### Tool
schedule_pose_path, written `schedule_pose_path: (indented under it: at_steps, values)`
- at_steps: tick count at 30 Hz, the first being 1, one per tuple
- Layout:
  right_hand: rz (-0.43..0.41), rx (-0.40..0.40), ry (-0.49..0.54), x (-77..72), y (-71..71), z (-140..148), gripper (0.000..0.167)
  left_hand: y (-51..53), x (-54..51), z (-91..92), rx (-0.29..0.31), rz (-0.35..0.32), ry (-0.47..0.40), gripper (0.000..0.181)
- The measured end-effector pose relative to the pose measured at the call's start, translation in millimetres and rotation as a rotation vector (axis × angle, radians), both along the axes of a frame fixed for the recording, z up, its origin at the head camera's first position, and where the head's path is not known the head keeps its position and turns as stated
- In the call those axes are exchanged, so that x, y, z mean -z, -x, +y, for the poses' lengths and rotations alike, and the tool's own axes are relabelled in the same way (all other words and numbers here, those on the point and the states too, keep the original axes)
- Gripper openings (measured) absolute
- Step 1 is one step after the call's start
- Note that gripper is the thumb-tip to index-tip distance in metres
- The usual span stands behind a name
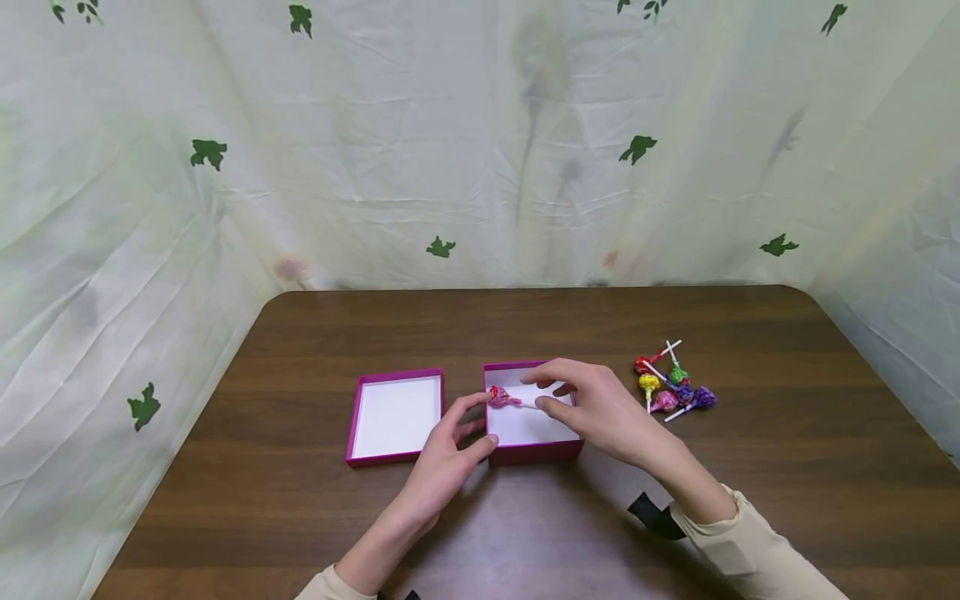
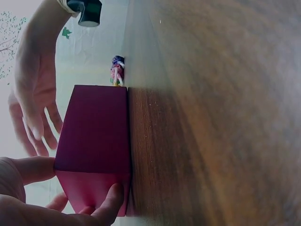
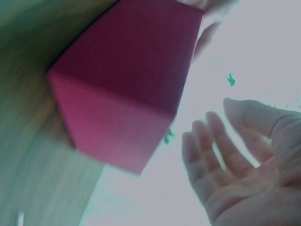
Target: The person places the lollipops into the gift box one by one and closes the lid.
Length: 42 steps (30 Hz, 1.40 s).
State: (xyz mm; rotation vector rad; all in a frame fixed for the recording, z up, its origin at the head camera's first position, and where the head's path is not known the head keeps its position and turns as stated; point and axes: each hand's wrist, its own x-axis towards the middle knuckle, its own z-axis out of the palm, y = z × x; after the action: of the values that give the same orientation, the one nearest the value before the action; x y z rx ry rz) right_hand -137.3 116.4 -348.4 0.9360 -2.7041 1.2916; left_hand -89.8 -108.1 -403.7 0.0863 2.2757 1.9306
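A lollipop (image 1: 501, 397) in a red-and-pink wrapper lies in the magenta box (image 1: 536, 452), its white stick pointing right across the white inside. My left hand (image 1: 447, 454) is at the box's left side, its thumb at the near left corner and its other fingers along the left wall. In the left wrist view, fingertips (image 2: 113, 195) touch the box's outside. Above the box's right part is my right hand (image 1: 592, 408), fingers spread and lightly bent, near the stick's end. The right wrist view shows that hand (image 3: 244, 165) holding nothing.
Left of the box lies its shallow lid (image 1: 397, 417), white inside up with a magenta rim. To the right, several wrapped lollipops, among them a yellow one (image 1: 649, 382) and a purple one (image 1: 704, 397), lie in a loose pile. A pale leaf-patterned curtain (image 1: 450, 150) hangs behind the wooden table (image 1: 262, 517).
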Motion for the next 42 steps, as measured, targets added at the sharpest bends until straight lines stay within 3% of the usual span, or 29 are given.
schedule_pose_path:
  at_steps: [10,17,22,26,30,38,42]
  values:
    - [-0.048,-0.057,-0.01,-6.4,1.8,56,0.04,0.1,0.1,-2.2,0.005,-0.015,0.006,0.049]
    - [0.04,-0.13,-0.055,-2.3,15.2,98,0.049,0.4,0.6,-2.9,0.011,-0.021,0.004,0.05]
    - [-0.092,-0.099,-0.055,-2.2,23.3,123,0.046,0.6,0.4,-2.9,0.006,-0.026,0.0,0.05]
    - [-0.094,-0.042,-0.118,-1.2,34.5,142,0.038,0.5,-0.5,-3.1,0.002,-0.03,0.007,0.05]
    - [-0.06,-0.009,-0.187,5.2,47.8,159,0.033,0.3,-0.3,-3.1,0.0,-0.029,0.002,0.05]
    - [-0.147,-0.044,-0.159,23.9,70.3,183,0.033,0.3,-0.6,-2.2,-0.001,-0.029,0.002,0.05]
    - [-0.169,-0.045,-0.194,34.0,77.2,190,0.036,0.4,-0.7,-1.2,0.0,-0.023,0.004,0.049]
